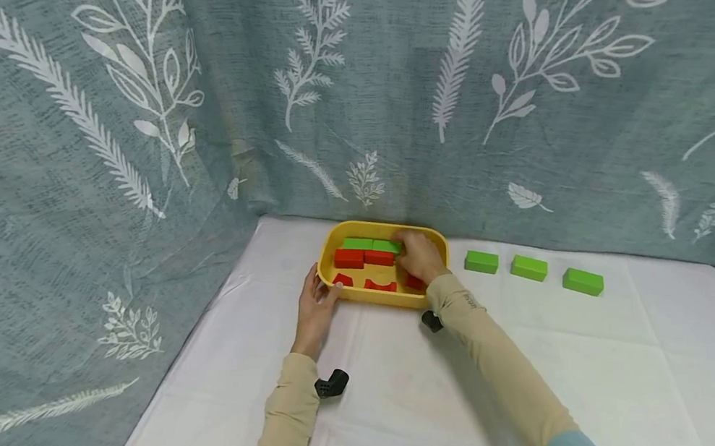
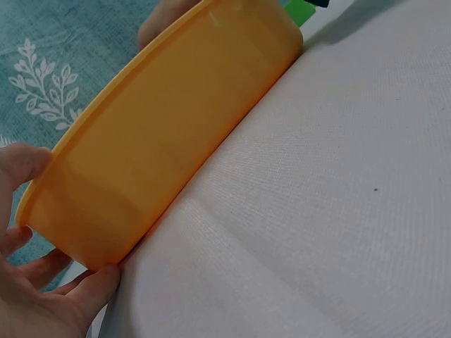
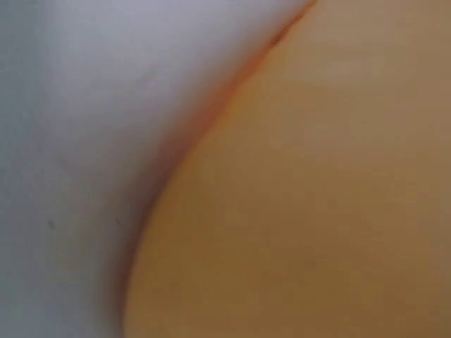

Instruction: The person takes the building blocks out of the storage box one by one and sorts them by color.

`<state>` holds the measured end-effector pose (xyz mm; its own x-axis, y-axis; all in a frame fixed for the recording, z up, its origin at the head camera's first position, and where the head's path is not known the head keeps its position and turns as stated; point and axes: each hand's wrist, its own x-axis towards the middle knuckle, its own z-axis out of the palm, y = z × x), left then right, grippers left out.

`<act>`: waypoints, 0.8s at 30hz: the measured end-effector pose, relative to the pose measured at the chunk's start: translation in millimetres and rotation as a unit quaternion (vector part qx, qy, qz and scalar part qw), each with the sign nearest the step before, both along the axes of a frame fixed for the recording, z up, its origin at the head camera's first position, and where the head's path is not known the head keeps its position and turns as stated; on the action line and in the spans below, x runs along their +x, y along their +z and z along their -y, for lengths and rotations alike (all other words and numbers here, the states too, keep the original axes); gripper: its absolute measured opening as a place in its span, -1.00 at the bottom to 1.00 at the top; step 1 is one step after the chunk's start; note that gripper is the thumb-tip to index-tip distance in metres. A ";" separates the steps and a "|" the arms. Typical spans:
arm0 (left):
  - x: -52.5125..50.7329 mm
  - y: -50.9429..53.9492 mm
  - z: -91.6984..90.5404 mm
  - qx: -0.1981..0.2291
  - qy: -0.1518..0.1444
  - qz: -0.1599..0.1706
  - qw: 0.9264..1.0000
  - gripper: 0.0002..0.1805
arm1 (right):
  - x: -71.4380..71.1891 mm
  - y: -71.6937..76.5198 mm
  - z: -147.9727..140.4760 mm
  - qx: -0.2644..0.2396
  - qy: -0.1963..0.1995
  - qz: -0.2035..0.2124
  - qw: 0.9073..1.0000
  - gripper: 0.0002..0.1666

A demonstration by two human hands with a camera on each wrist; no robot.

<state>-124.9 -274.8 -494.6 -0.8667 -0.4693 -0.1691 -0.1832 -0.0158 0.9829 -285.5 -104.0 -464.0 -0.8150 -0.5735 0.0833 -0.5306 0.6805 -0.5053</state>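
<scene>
Fingers and thumb of the left hand [image 1: 316,313] grip the left end of the yellow plastic tub [image 2: 162,134], which rests on the white tablecloth [image 1: 401,393] near the leaf-print curtain [image 1: 384,104]. The right hand [image 1: 421,255] is inside the tub, fingertips at the right-hand green block [image 1: 385,247]; whether they pinch it cannot be told. A second green block [image 1: 357,243] adjoins it; two red blocks [image 1: 350,259] lie in front. Three more green blocks [image 1: 529,268] form a spaced row right of the tub.
</scene>
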 end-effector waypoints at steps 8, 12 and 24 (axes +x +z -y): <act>-0.9 -1.2 -0.9 0.001 -0.005 0.001 1.000 -0.20 | -0.9 -4.7 -0.5 -0.020 -0.006 -0.006 1.000 -0.52; -1.1 -1.9 -0.2 0.001 -0.006 -0.004 1.000 -0.21 | -0.5 -0.2 -4.6 -0.033 -0.001 -0.025 0.999 -0.54; 2.3 0.0 0.1 -0.001 -0.013 -0.014 1.000 -0.21 | 4.6 19.3 -25.8 -0.061 -0.010 -0.030 0.998 -0.46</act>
<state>-122.5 -274.9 -494.6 -0.8825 -0.4476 -0.1445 -0.1565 -0.0103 0.9876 -280.9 -78.2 -444.6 -0.8176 -0.5397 0.2007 -0.5493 0.6266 -0.5528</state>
